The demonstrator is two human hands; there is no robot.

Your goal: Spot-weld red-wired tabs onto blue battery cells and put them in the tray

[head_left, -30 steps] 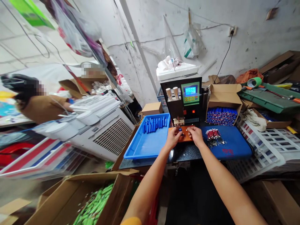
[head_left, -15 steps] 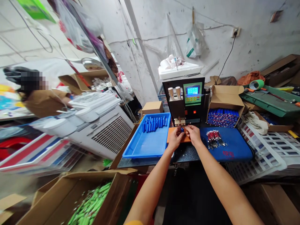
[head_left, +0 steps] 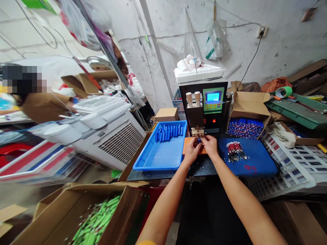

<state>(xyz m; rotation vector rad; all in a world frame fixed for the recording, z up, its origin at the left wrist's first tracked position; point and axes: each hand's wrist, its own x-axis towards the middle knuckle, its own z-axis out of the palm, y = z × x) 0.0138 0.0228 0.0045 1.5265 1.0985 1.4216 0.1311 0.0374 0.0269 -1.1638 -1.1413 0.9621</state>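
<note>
My left hand point(head_left: 192, 150) is closed on a blue battery cell point(head_left: 199, 140), only a small part of which shows between the fingers. Beside it, my right hand point(head_left: 209, 145) pinches at the cell's other side; whatever is between its fingertips is too small to make out. Both hands rest over an orange block point(head_left: 188, 140), right under the electrode tips point(head_left: 197, 130) of a black spot welder point(head_left: 212, 127) with a lit display. To the right, a bunch of red and black wire leads point(head_left: 235, 151) lies on a blue mat point(head_left: 258, 160).
At left stands a blue tray point(head_left: 155, 160) with several blue cells point(head_left: 167, 132) at its far end. An open carton point(head_left: 249, 105) of blue cells sits behind the mat. Below left is a box of green sleeves point(head_left: 98, 217). A co-worker point(head_left: 43, 105) is at far left.
The view has shifted slightly. Both hands stay together under the welder's tips with hardly any movement. The co-worker at far left has moved a little toward the left edge.
</note>
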